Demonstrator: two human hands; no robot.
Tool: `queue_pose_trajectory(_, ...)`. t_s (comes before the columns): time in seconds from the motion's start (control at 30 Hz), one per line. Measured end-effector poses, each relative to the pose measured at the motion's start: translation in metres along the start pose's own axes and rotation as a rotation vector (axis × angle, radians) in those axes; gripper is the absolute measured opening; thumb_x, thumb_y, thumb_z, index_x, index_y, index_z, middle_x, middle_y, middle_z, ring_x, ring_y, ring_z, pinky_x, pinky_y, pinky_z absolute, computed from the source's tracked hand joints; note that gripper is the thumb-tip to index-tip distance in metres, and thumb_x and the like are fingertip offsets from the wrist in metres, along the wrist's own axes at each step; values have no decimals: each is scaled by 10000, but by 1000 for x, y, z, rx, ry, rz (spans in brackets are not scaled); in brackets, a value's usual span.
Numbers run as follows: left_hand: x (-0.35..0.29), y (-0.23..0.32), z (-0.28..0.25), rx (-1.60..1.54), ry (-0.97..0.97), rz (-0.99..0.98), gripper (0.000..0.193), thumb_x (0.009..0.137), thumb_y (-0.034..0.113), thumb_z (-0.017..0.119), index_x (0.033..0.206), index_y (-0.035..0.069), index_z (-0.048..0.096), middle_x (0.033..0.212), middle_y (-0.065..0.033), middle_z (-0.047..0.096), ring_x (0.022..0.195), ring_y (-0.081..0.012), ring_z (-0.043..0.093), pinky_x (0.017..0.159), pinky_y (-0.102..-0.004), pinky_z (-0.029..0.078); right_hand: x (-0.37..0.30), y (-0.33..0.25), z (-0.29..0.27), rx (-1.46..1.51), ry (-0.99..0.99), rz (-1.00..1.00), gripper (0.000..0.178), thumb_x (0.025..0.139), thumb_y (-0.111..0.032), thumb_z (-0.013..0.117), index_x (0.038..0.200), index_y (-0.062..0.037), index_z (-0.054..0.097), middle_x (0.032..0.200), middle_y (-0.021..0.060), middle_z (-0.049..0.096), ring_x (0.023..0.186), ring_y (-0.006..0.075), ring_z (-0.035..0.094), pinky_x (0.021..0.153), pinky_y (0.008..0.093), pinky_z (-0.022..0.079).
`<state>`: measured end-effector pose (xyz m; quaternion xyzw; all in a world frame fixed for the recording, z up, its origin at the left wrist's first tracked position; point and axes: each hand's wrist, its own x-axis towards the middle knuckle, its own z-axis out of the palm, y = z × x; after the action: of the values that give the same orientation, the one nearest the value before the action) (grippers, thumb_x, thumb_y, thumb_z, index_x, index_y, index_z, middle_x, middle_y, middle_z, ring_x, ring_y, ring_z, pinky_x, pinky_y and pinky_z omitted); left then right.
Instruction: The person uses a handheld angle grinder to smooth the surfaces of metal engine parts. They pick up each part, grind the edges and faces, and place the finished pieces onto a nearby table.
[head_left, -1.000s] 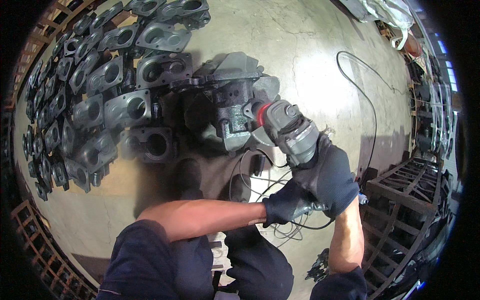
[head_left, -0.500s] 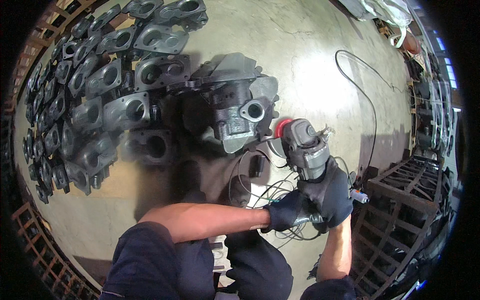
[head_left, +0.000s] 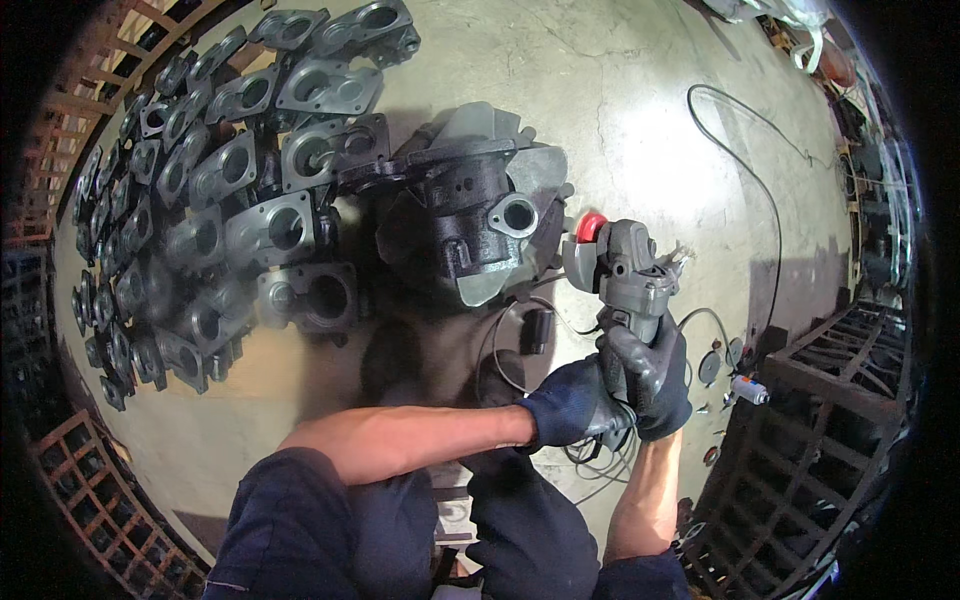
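A grey angle grinder [head_left: 622, 268] with a red knob is held upright over the concrete floor. My right hand [head_left: 650, 372], in a dark glove, grips its body. My left hand [head_left: 570, 405], in a blue glove, holds the grinder's rear end next to the right hand. A large grey cast metal housing [head_left: 485, 215] lies on the floor just left of the grinder head, apart from it. The grinder's black cable [head_left: 745, 175] loops away across the floor.
Several grey cast metal parts [head_left: 230, 200] with round bores lie in rows at the left. Rusty metal grid racks [head_left: 820, 430] stand at the right and lower left. Small discs and a tool [head_left: 745, 390] lie on the floor by the right rack.
The grinder has been pulled back from the housing toward me and down to the right, and tipped upright. Both hands stay on it.
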<state>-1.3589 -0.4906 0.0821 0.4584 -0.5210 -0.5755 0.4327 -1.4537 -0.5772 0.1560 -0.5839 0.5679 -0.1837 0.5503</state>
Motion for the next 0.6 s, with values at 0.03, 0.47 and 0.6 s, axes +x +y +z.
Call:
queue_pose_trajectory(0.03,0,-3,1,4,-19,-29,428,776,337,780,1034,22,649,942,-226,687,909,-420,663,786,-464,532,1,2,0,-13,1,-13,489,797,-276,710,1165,28,609,929,104,698,773,172,657,709,319,541)
queue_pose_trajectory(0.47,-4,10,-2,-53,-26,43,422,779,257,778,1092,12,634,908,-209,689,883,-417,670,792,-444,534,-6,-22,-3,-108,34,5,646,700,-305,788,1219,21,581,988,119,706,843,205,666,766,348,545)
queue_pose_trajectory(0.6,-5,8,-2,-107,-81,92,420,775,193,784,1118,2,634,1006,-196,685,980,-358,664,849,-409,520,-8,-60,12,-364,24,-148,535,690,-173,776,1151,31,597,948,137,722,834,205,689,771,346,549)
